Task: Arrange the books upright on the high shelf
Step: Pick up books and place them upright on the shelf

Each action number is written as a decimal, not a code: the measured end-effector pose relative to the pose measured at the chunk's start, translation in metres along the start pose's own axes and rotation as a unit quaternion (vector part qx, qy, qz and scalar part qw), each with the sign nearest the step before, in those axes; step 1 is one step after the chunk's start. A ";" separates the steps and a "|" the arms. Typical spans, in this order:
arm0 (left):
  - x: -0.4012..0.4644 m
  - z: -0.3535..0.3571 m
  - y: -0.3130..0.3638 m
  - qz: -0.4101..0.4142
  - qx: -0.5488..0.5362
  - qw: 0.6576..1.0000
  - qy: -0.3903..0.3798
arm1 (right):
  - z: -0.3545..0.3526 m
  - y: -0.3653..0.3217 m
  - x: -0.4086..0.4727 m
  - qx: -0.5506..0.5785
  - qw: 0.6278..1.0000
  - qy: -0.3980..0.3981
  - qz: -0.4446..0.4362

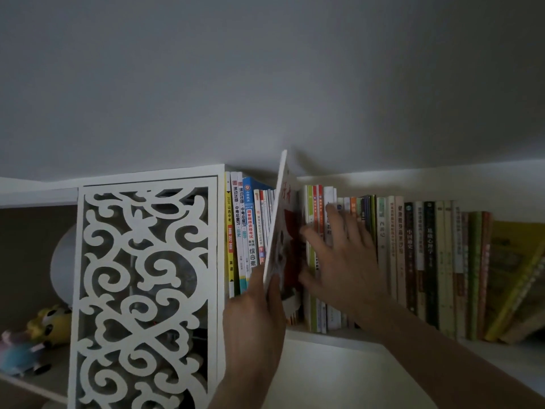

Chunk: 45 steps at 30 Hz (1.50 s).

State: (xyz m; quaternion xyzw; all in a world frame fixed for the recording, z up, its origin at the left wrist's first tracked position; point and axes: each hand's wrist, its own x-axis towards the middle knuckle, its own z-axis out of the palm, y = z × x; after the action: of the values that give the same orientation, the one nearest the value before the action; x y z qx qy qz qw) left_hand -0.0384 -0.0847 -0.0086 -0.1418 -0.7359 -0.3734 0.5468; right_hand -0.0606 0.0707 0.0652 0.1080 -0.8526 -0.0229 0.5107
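A long row of books [413, 261] stands upright on the high white shelf [339, 338]. My left hand [259, 314] grips the lower edge of a thin book with a red and white cover [284, 219], which tilts left and sticks up above the row, in a gap between the spines. My right hand [342, 258] lies with spread fingers against the spines just right of that gap, touching the white and green books [314, 261]. At the far right, several yellow and green books [513, 278] lean to the right.
A white fretwork panel [144, 290] closes the shelf's left end. Behind it and to the left sit a pale round object [63, 267] and soft toys [44, 335] on a lower board. The ceiling is close above.
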 end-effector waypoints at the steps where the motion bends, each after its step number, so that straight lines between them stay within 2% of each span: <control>1: -0.006 0.006 0.000 -0.017 -0.009 1.000 -0.012 | 0.000 0.000 -0.001 0.003 1.000 0.000 0.000; 4: -0.020 0.027 -0.001 -0.086 -0.019 0.994 -0.072 | 0.000 0.000 -0.003 0.010 1.000 -0.001 0.001; 6: -0.024 0.035 0.002 -0.101 -0.011 0.989 -0.103 | 0.001 0.000 -0.004 0.015 1.000 0.001 -0.001; 8: -0.020 0.038 0.004 -0.105 -0.012 0.989 -0.103 | 0.000 -0.001 -0.005 0.042 0.999 0.018 0.002; 12: 0.002 0.045 0.004 -0.059 0.058 0.991 -0.109 | -0.009 -0.016 0.001 0.158 0.984 0.065 0.051; 15: 0.005 0.043 0.011 0.027 0.117 0.986 -0.113 | -0.012 -0.026 0.010 0.114 0.988 0.091 0.051; 19: -0.001 0.044 -0.001 0.073 0.116 0.987 -0.089 | -0.014 -0.029 0.016 0.154 0.986 0.000 0.061; 21: -0.004 0.052 -0.009 0.071 0.155 0.980 -0.102 | -0.009 -0.033 0.013 0.162 0.984 -0.035 0.068; 23: -0.005 0.055 -0.015 0.056 0.181 0.974 -0.122 | -0.003 -0.039 0.012 0.160 0.983 -0.040 0.080; 26: -0.002 0.053 -0.019 0.064 0.132 0.979 -0.141 | 0.006 -0.044 0.015 0.148 0.985 -0.035 0.079; 30: 0.001 0.043 -0.022 0.082 0.066 0.988 -0.115 | 0.004 -0.038 0.014 0.186 0.979 -0.047 0.070; 34: -0.001 0.048 -0.031 0.075 0.042 0.989 -0.123 | 0.003 -0.032 0.006 0.121 0.990 -0.043 0.065; 37: 0.008 0.057 -0.030 0.024 0.047 0.988 -0.144 | 0.009 -0.029 0.010 0.028 0.996 -0.033 0.074; 40: 0.017 0.061 -0.034 0.041 0.059 0.988 -0.139 | 0.014 -0.028 0.016 -0.016 0.997 -0.030 0.070; 43: 0.016 0.057 -0.038 0.093 0.094 0.986 -0.098 | 0.021 -0.025 0.018 -0.010 0.997 -0.026 0.074; 45: 0.019 0.053 -0.041 0.134 0.156 0.976 -0.074 | 0.028 -0.019 0.017 0.010 0.998 0.025 0.063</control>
State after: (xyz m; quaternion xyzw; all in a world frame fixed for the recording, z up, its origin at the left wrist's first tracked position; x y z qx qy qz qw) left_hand -0.1074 -0.0793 -0.0142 -0.1795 -0.7978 -0.1659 0.5511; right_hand -0.0898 0.0461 0.0641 0.0591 -0.8451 0.0204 0.5309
